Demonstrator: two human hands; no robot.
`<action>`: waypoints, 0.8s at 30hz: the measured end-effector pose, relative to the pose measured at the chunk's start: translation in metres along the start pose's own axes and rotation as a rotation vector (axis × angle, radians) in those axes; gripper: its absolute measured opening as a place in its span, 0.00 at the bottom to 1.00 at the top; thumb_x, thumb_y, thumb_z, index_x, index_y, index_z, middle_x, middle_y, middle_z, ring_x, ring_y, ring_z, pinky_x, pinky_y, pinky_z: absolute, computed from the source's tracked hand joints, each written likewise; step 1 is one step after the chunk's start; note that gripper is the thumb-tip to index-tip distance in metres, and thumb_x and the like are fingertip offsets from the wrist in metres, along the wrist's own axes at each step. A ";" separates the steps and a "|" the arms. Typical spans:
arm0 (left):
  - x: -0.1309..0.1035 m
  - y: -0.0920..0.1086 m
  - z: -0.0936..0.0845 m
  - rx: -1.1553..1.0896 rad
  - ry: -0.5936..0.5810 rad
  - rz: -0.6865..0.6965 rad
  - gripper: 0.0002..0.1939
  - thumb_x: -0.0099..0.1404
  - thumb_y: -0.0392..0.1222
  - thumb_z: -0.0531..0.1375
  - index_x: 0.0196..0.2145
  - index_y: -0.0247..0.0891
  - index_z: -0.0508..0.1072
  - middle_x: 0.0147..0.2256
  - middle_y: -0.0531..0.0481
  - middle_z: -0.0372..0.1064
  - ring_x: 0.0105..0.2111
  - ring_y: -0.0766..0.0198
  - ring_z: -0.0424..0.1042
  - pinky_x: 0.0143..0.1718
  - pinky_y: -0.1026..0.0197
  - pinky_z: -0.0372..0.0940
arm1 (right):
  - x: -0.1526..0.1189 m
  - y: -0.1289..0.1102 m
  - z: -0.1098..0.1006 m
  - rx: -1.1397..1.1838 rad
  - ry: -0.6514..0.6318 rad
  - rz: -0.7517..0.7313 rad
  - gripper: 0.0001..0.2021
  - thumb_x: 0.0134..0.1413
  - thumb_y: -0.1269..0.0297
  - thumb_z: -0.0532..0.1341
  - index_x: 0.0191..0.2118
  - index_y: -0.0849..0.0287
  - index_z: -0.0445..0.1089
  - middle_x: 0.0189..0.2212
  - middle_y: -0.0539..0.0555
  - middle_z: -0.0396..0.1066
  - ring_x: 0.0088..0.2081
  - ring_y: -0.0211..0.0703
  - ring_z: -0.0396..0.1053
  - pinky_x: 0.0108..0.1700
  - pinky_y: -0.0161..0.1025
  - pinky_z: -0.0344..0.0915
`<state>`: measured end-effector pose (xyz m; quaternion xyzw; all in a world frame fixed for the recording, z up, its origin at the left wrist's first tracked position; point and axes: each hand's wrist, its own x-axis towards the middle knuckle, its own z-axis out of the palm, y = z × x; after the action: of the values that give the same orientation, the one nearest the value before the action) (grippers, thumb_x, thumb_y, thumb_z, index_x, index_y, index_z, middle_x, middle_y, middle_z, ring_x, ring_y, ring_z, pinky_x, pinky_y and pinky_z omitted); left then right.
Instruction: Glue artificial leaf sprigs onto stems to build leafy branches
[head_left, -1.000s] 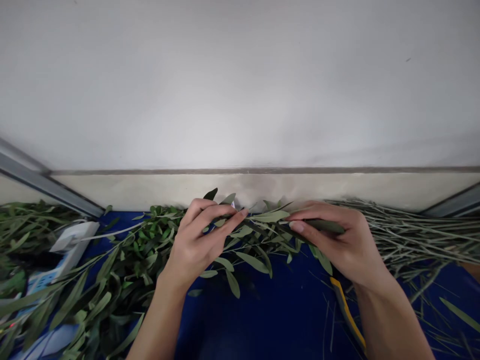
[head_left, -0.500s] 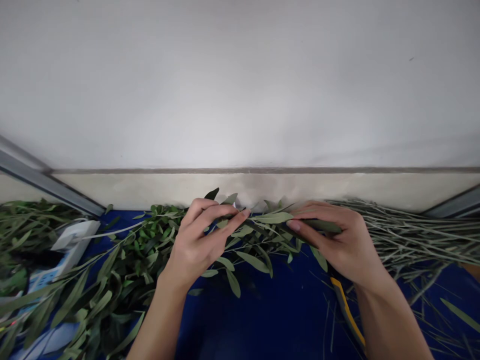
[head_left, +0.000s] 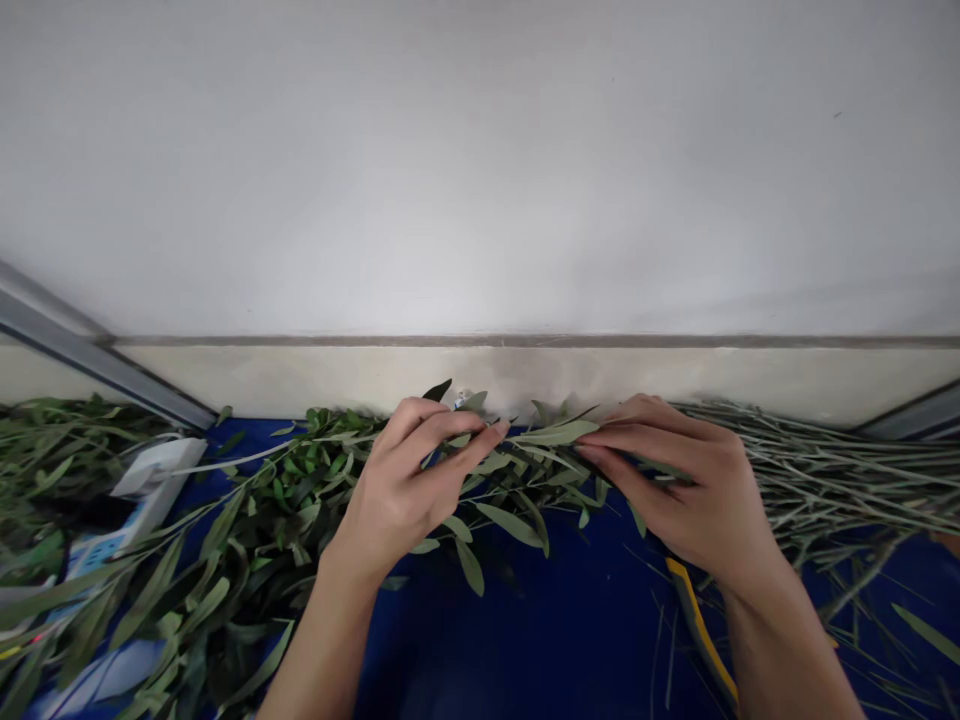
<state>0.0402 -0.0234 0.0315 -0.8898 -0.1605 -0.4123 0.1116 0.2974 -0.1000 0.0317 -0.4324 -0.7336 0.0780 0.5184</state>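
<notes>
My left hand point(head_left: 409, 490) is closed, thumb and fingers pinching a leafy branch point(head_left: 512, 525) with long, narrow grey-green leaves, like olive. Its leaves hang below and to the right of my fingers. Across from it, my right hand point(head_left: 694, 490) is closed too, thumb and forefinger pinching the tip of a pale leaf point(head_left: 556, 434) that points right from the branch. Both hands are just above the blue surface. The exact grip on the stem is hidden behind my left fingers.
Leafy branches point(head_left: 225, 600) pile up on the left, partly over a white power strip point(head_left: 161, 485). Bare stems point(head_left: 840, 470) lie at right. A tool with a yellow-and-grey handle point(head_left: 697, 625) lies beside my right forearm on the blue surface point(head_left: 525, 630). A pale wall point(head_left: 480, 200) rises behind.
Dark leaves that showed under my right hand are out of sight there. The right fingers sit slightly further right, at the pale leaf's tip. The left hand keeps its pinch.
</notes>
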 end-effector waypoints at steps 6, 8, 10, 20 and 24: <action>0.009 0.005 -0.001 -0.016 0.031 -0.007 0.17 0.65 0.24 0.67 0.48 0.42 0.79 0.42 0.44 0.75 0.37 0.56 0.70 0.28 0.51 0.69 | -0.001 0.006 0.002 -0.145 0.048 -0.155 0.14 0.61 0.78 0.66 0.41 0.48 0.80 0.34 0.50 0.81 0.35 0.47 0.76 0.40 0.50 0.69; 0.011 0.006 -0.001 -0.019 0.037 -0.011 0.14 0.66 0.26 0.66 0.43 0.44 0.79 0.41 0.46 0.75 0.36 0.57 0.70 0.27 0.51 0.69 | -0.002 0.007 0.003 -0.163 0.057 -0.171 0.15 0.60 0.78 0.66 0.42 0.47 0.80 0.35 0.50 0.81 0.35 0.48 0.77 0.40 0.50 0.69; 0.013 0.007 -0.001 -0.021 0.036 -0.004 0.13 0.66 0.25 0.67 0.41 0.43 0.78 0.40 0.47 0.75 0.36 0.58 0.70 0.27 0.52 0.69 | -0.002 0.006 0.004 -0.174 0.059 -0.177 0.15 0.60 0.78 0.66 0.43 0.46 0.80 0.35 0.50 0.81 0.36 0.48 0.77 0.41 0.50 0.69; 0.004 0.002 0.001 -0.034 -0.016 -0.017 0.17 0.67 0.25 0.64 0.49 0.42 0.77 0.42 0.45 0.75 0.37 0.58 0.70 0.29 0.53 0.69 | -0.001 0.003 0.008 -0.133 0.013 -0.083 0.10 0.64 0.75 0.64 0.41 0.51 0.78 0.35 0.53 0.82 0.35 0.47 0.77 0.41 0.50 0.69; 0.001 0.001 0.000 -0.063 -0.056 -0.041 0.20 0.69 0.24 0.61 0.53 0.42 0.76 0.42 0.44 0.74 0.38 0.57 0.70 0.31 0.52 0.70 | -0.002 0.004 0.011 -0.081 0.011 -0.020 0.09 0.63 0.75 0.65 0.41 0.52 0.79 0.34 0.52 0.81 0.35 0.47 0.77 0.42 0.50 0.69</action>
<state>0.0409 -0.0244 0.0319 -0.9005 -0.1689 -0.3944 0.0707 0.2905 -0.0953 0.0230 -0.4462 -0.7376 0.0409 0.5052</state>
